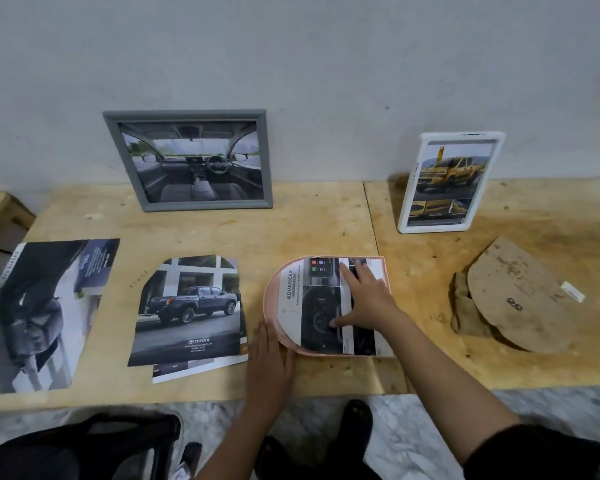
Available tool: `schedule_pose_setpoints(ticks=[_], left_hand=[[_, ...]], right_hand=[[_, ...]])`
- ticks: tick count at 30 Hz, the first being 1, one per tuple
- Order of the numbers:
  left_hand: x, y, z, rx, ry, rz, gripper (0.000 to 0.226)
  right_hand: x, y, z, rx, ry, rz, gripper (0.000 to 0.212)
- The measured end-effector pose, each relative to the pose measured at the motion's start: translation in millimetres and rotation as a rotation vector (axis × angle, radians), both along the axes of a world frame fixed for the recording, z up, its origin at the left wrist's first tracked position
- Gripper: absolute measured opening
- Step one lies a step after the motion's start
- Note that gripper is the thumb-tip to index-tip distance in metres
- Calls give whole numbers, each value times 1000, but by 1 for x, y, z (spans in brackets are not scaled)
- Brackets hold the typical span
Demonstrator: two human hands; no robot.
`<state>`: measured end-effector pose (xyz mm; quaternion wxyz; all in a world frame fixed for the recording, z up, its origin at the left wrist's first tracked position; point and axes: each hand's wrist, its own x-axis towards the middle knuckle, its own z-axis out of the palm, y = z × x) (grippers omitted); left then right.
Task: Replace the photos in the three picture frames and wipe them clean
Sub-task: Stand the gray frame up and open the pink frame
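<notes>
Right hand [368, 299] is pressed flat, fingers spread wide, on the photo [329, 306] lying in the pink frame [271, 306]; left hand [269, 355], fingers straight and together, touches the frame's rounded edge.

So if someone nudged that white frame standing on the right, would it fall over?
Probably, yes. The white frame stands tall and narrow on its short edge, leaning back near the wall, so a sideways or forward push could tip it. It looks thin and light, so it may slide on the wooden table first.

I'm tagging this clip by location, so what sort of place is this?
Probably a home workshop or craft corner: a bare plywood worktop against a plain grey wall, with picture frames leaning on it.
</notes>
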<state>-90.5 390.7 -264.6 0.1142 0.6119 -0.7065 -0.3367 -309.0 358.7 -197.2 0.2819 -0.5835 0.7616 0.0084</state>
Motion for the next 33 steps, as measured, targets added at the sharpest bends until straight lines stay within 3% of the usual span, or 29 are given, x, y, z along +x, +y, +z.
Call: schedule_pose_setpoints(ticks=[4, 10, 14, 17, 20, 25, 27, 29, 33], left_hand=[[-1, -2, 2, 54, 54, 14, 71], [-6, -6, 5, 21, 119, 74, 67], [-10, -3, 3, 39, 56, 122, 62], [-16, 2, 6, 28, 73, 156, 58], [-32, 10, 19, 0, 184, 329, 52], [-66, 21, 69, 196, 794, 654, 63], [-63, 19, 94, 170, 970, 687, 43], [-49, 16, 113, 48, 988, 701, 28], [17, 7, 126, -111, 924, 827, 33]], right_hand=[[-19, -3, -14, 77, 64, 25, 126], [-26, 11, -16, -175, 107, 82, 110], [-35, 3, 2, -176, 104, 133, 102], [-48, -5, 15, -138, -116, 120, 90], [-50, -11, 31, -165, -394, 88, 66], [-17, -21, 61, -191, -946, -97, 64], [14, -27, 67, -241, -997, -124, 60], [47, -34, 70, -270, -996, -129, 68], [104, -47, 82, -126, -1159, -61, 87]])
